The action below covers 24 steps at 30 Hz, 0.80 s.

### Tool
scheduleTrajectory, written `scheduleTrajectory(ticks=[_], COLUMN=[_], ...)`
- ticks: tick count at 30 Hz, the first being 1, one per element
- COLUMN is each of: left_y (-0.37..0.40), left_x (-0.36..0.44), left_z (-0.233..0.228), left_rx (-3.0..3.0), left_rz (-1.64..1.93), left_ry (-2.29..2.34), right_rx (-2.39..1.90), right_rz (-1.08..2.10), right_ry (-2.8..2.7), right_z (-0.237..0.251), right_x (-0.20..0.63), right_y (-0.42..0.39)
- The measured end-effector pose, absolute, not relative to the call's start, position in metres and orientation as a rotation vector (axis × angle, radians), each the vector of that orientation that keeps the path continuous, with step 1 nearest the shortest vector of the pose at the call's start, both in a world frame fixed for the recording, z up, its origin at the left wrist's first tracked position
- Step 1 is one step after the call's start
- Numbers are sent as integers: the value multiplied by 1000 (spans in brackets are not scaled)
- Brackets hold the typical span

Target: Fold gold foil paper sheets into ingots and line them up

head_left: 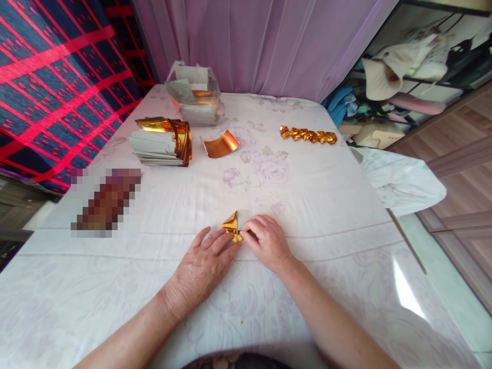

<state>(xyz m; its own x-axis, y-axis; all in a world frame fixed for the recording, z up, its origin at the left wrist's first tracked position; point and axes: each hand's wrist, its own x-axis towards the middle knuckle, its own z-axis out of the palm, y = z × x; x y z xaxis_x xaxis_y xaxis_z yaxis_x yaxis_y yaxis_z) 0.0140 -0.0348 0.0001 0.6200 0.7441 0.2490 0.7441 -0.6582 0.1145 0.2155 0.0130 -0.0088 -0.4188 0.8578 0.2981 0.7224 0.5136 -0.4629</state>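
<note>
Left hand [203, 261]: flat, fingers spread, fingertips pressing the gold foil sheet [231, 224] onto the counter [307, 205].
Right hand [267, 241]: curled, fingertips pinching the foil's near corner.
Foil sheet: partly folded, peaked, between both hands, near counter edge.
Far side: foil stack [163, 141], curled foil piece [221, 144], folded gold chain [308, 135].

Bright daylight, right-side glare, warped edges.

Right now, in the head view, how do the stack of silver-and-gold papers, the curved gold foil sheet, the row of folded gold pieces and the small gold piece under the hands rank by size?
1. Stack of silver-and-gold papers
2. Row of folded gold pieces
3. Curved gold foil sheet
4. Small folded gold piece, partly hidden, though nearest the camera
</note>
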Motion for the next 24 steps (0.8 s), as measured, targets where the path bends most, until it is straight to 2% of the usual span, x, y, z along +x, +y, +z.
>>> scheduleTrajectory(ticks=[24], left_y=[-35], left_x=[16], left_z=[3], left_rx=[2826], left_rz=[359], left_ry=[1298], right_rx=[-1330], right_rz=[302], right_ry=[-2280], right_z=[-9], right_x=[213], right_y=[12])
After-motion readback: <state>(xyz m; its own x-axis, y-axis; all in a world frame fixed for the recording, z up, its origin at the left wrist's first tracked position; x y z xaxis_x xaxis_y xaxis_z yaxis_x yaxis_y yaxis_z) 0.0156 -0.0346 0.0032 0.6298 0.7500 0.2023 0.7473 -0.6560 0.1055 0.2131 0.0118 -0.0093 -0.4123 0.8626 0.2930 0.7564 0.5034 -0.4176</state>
